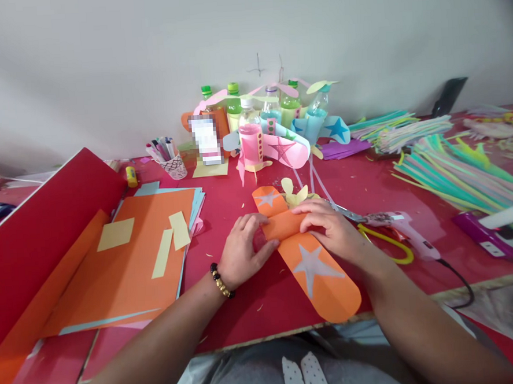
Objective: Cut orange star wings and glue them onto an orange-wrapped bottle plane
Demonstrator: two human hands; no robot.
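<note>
An orange paper-wrapped bottle (283, 225) lies on its side on the red table between my hands. A little see-through plastic shows at its left end. A long orange paper strip (339, 300) with rounded ends and grey stars crosses under it, like wings. My left hand (248, 247) grips the bottle's left end, with thumb and fingers curved around it. From the other side, the bent fingers of my right hand (328, 225) press on the wrapped paper. Pale yellow paper petals (295, 194) stand just beyond its right end, partly hidden by my right hand.
Finished bottle planes (252, 137) stand along the wall beside a phone (207, 140) and a pen cup (173, 165). Orange sheets (126, 275) with yellow scraps lie left. Right are scissors (347, 211), a glue gun (409, 232), a purple stapler-like object (489, 235) and pipe cleaners (449, 171).
</note>
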